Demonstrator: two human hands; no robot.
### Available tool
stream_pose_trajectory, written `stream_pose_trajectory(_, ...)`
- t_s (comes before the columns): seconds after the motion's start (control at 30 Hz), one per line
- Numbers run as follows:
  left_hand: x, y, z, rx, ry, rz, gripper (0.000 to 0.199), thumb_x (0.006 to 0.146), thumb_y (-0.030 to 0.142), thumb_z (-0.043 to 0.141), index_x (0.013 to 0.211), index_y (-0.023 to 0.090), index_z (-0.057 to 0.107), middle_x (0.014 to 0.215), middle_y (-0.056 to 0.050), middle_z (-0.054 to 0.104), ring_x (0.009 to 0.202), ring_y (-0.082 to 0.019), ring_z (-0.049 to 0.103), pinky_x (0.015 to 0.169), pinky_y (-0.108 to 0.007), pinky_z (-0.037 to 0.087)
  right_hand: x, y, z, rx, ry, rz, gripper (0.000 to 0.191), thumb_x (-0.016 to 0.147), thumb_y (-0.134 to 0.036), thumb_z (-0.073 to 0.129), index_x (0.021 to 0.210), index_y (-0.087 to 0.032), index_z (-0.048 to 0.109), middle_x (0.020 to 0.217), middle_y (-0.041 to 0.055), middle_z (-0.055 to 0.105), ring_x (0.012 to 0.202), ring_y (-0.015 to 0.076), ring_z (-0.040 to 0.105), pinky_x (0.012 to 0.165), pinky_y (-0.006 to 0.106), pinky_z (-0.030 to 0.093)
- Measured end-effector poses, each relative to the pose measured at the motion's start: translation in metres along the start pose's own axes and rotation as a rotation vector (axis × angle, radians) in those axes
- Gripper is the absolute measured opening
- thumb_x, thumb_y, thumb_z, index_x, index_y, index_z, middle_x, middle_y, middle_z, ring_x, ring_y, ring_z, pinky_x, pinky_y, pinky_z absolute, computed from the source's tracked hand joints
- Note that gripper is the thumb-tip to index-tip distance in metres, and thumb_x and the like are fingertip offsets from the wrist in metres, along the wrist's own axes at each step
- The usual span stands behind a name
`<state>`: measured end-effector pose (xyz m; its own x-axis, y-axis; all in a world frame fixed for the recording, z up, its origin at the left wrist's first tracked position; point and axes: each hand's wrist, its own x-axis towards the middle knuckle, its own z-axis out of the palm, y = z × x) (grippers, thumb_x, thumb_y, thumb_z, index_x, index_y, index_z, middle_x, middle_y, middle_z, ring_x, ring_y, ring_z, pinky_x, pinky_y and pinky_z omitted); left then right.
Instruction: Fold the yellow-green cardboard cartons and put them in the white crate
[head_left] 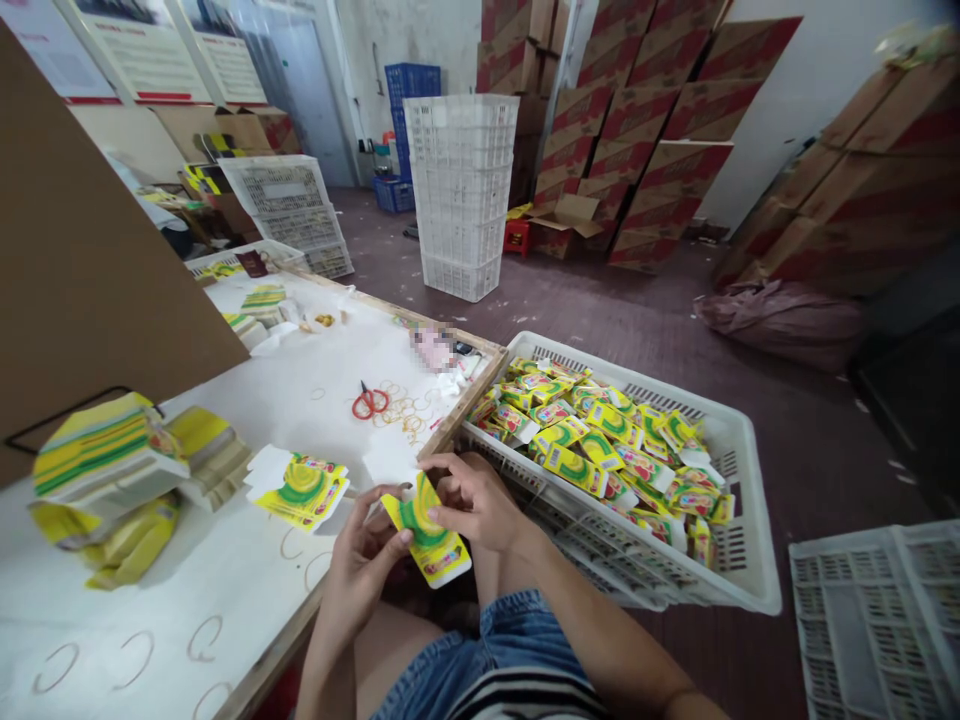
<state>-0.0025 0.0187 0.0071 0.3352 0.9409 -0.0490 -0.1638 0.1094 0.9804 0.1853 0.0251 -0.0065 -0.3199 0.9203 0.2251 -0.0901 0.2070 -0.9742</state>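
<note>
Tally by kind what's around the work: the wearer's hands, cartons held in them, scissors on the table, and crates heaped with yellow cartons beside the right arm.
Left hand and right hand: 2
Held carton: 1
Red-handled scissors: 1
Heaped crate: 1
Total: 5

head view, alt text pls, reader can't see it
A bare left hand and right hand hold a yellow-and-green printed carton. At left, a white table bears carton stacks, red-handled scissors and rubber bands; at right, a white plastic crate holds many small cartons.
</note>
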Motion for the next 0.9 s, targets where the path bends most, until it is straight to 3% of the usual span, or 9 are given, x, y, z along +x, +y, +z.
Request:
stream_pose_trajectory(0.2, -0.006, 0.003, 0.002, 0.012, -0.131, -0.062, 0.039, 0.077, 0.028, 0.074, 0.106, 0.022, 0.049, 0.095, -0.007, 0.074, 0.085, -0.023, 0.071, 0.068, -0.028, 0.056, -0.002, -0.007, -0.006, -0.014, -0.064, 0.046, 0.021, 0.089, -0.036, 0.057, 0.1, -0.019, 0.056, 0.07, -0.0038, 0.056, 0.056, 0.0085, 0.047, 0.053, 0.019, 0.038)
stream_pose_trajectory(0.27, -0.005, 0.003, 0.004, 0.009, -0.152, -0.072, 0.042, 0.077, 0.027, 0.074, 0.11, 0.022, 0.049, 0.095, -0.007, 0.074, 0.086, -0.023, 0.071, 0.071, -0.028, 0.056, -0.002, -0.008, -0.007, -0.084, 0.005, -0.006, 0.023, 0.092, -0.038, 0.053, 0.087, -0.017, 0.06, 0.071, -0.0014, 0.058, 0.061, 0.0104, 0.051, 0.056, 0.021, 0.041)
stream_pose_trajectory(0.33, -0.005, 0.001, 0.006, 0.002, -0.144, -0.079, 0.056, 0.077, 0.028, 0.074, 0.124, 0.025, 0.043, 0.098, -0.008, 0.073, 0.09, -0.024, 0.071, 0.074, -0.031, 0.056, -0.002, -0.007, -0.007, -0.167, 0.092, -0.073, 0.028, 0.093, -0.038, 0.053, 0.077, -0.017, 0.063, 0.072, 0.0008, 0.06, 0.069, 0.0133, 0.056, 0.064, 0.024, 0.044)
stream_pose_trajectory(0.37, -0.004, 0.0, 0.007, 0.002, -0.13, -0.079, 0.067, 0.077, 0.028, 0.074, 0.133, 0.027, 0.036, 0.1, -0.008, 0.073, 0.092, -0.025, 0.07, 0.075, -0.032, 0.056, -0.003, -0.006, -0.007, -0.186, 0.133, -0.095, 0.027, 0.092, -0.037, 0.053, 0.077, -0.017, 0.064, 0.075, 0.0019, 0.062, 0.073, 0.0147, 0.058, 0.067, 0.025, 0.046)
stream_pose_trajectory(0.43, -0.003, -0.004, 0.009, 0.005, -0.11, -0.076, 0.083, 0.077, 0.03, 0.074, 0.143, 0.028, 0.023, 0.104, -0.01, 0.072, 0.094, -0.027, 0.07, 0.077, -0.036, 0.057, -0.003, -0.002, -0.006, -0.155, 0.189, -0.1, 0.021, 0.092, -0.037, 0.056, 0.096, -0.019, 0.066, 0.082, 0.0024, 0.065, 0.077, 0.0162, 0.061, 0.071, 0.027, 0.048)
stream_pose_trajectory(0.53, -0.001, -0.008, 0.009, 0.028, -0.123, -0.075, 0.07, 0.078, 0.032, 0.072, 0.137, 0.023, 0.036, 0.105, -0.012, 0.072, 0.098, -0.029, 0.069, 0.079, -0.038, 0.057, -0.003, 0.002, -0.006, -0.113, 0.241, -0.099, 0.031, 0.092, -0.04, 0.056, 0.118, -0.024, 0.06, 0.093, 0.0033, 0.068, 0.083, 0.0177, 0.065, 0.076, 0.03, 0.051)
stream_pose_trajectory(0.67, 0.003, -0.011, 0.01, 0.086, -0.07, -0.042, 0.05, 0.079, 0.032, 0.07, 0.123, 0.021, 0.049, 0.108, -0.011, 0.072, 0.101, -0.029, 0.068, 0.079, -0.037, 0.058, -0.005, 0.0, -0.013, -0.261, 0.277, -0.177, 0.039, 0.094, -0.05, 0.048, 0.094, -0.022, 0.074, 0.102, 0.008, 0.065, 0.101, 0.0221, 0.059, 0.091, 0.036, 0.047)
stream_pose_trajectory(0.8, 0.003, -0.012, 0.015, 0.196, 0.013, -0.027, 0.052, 0.08, 0.033, 0.068, 0.127, 0.021, 0.048, 0.114, -0.011, 0.07, 0.1, -0.028, 0.069, 0.081, -0.037, 0.058, -0.009, -0.001, -0.018, -0.267, 0.129, 0.027, 0.034, 0.088, -0.041, 0.061, 0.115, -0.022, 0.065, 0.084, 0.0015, 0.067, 0.074, 0.0167, 0.061, 0.066, 0.027, 0.048)
stream_pose_trajectory(0.9, 0.002, -0.011, 0.019, 0.211, -0.022, -0.034, 0.052, 0.083, 0.033, 0.063, 0.13, 0.02, 0.046, 0.12, -0.013, 0.068, 0.106, -0.028, 0.066, 0.086, -0.039, 0.056, -0.011, 0.002, -0.017, -0.34, 0.112, 0.14, 0.039, 0.079, -0.025, 0.069, 0.117, -0.025, 0.057, 0.077, -0.0042, 0.068, 0.064, 0.0135, 0.061, 0.058, 0.022, 0.044)
